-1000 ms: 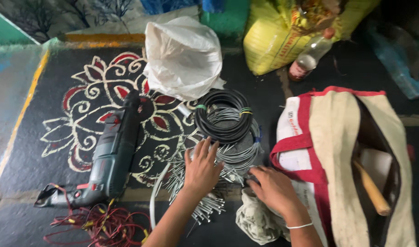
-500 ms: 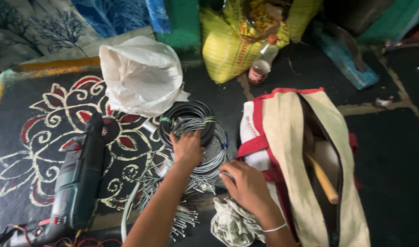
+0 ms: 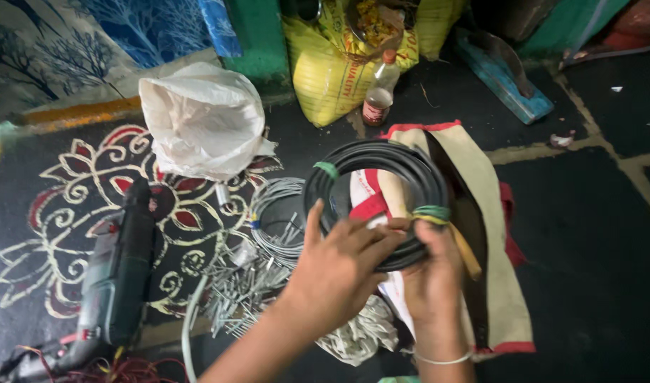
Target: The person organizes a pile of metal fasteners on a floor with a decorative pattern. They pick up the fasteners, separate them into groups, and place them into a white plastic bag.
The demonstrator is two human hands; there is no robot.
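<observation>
Dark floor (image 3: 587,234) painted with a white and red flower pattern toward its left edge. Cream and red cloth bag (image 3: 481,213) lying near the middle, white plastic bag (image 3: 201,117) toward the far edge, power drill (image 3: 116,280) near the left edge. Black cable coil (image 3: 375,167) lifted over the cloth bag, gripped by left hand (image 3: 335,266) and right hand (image 3: 431,273), fingers closed around its lower rim. Grey wire coil (image 3: 272,220) and loose nails (image 3: 240,298) just left of both.
</observation>
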